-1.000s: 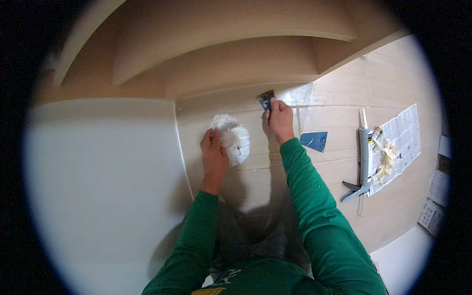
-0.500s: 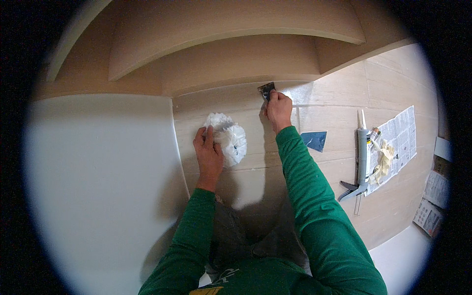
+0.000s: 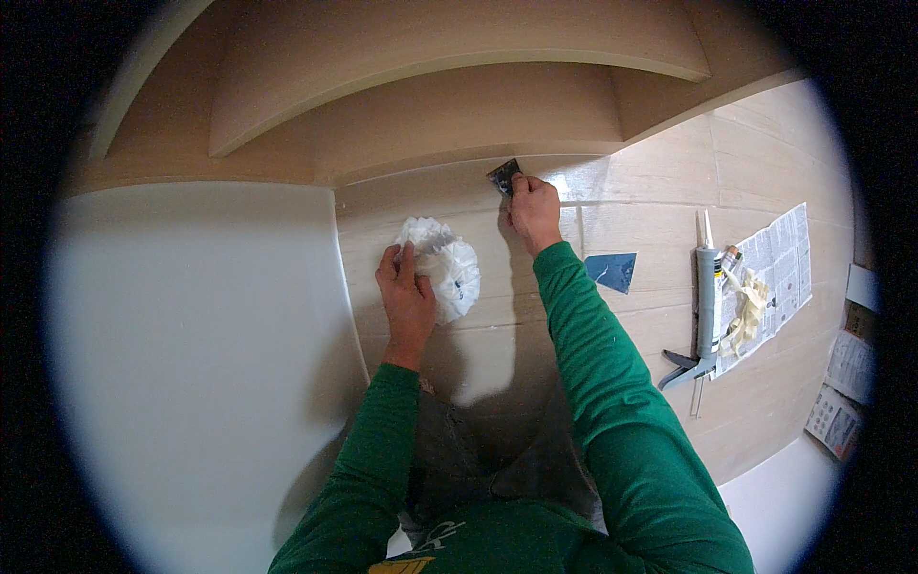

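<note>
My right hand (image 3: 535,210) pinches a small dark flat scraper (image 3: 503,176) with whitish smears on it. The scraper is up against the seam where the floor meets the wooden shelf unit (image 3: 459,120). My left hand (image 3: 406,297) grips the left side of a crumpled white paper wad (image 3: 453,273) that rests on or just above the floor; which of the two I cannot tell. Dark smudges mark the wad. Right of my right wrist, a dark blue flat piece (image 3: 612,272) with a pale streak lies on the floor.
A grey caulking gun (image 3: 708,306) with a white nozzle lies to the right on the wood-look floor (image 3: 650,230). Beside it, crumpled cream gloves (image 3: 749,311) sit on a newspaper sheet (image 3: 789,258). A white wall (image 3: 201,354) stands on my left. Printed packages (image 3: 834,421) are at far right.
My right hand has slid the scraper a little to the left along the seam. My left hand and the paper wad have stayed in place.
</note>
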`<action>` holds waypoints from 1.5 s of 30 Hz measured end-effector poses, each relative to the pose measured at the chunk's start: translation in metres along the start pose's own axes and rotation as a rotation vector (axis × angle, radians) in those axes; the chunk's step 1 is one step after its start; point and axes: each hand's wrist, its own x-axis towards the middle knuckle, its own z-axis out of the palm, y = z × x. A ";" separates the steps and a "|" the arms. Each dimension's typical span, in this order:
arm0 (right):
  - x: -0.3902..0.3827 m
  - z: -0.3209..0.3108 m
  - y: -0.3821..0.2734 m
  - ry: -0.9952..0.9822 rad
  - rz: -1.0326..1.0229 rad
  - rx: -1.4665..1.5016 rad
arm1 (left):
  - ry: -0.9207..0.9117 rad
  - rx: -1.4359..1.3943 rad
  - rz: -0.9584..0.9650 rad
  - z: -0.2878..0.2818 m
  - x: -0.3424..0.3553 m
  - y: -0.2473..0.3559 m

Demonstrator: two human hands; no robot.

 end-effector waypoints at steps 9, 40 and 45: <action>-0.001 0.001 0.000 -0.050 0.009 -0.008 | 0.033 0.002 0.019 0.001 -0.001 0.001; -0.150 -0.046 -0.029 -0.250 -0.561 -0.459 | 0.034 -0.107 0.083 0.002 -0.008 -0.018; -0.210 -0.045 -0.035 -0.364 -0.758 -0.762 | 0.139 -0.086 0.088 -0.016 -0.035 -0.013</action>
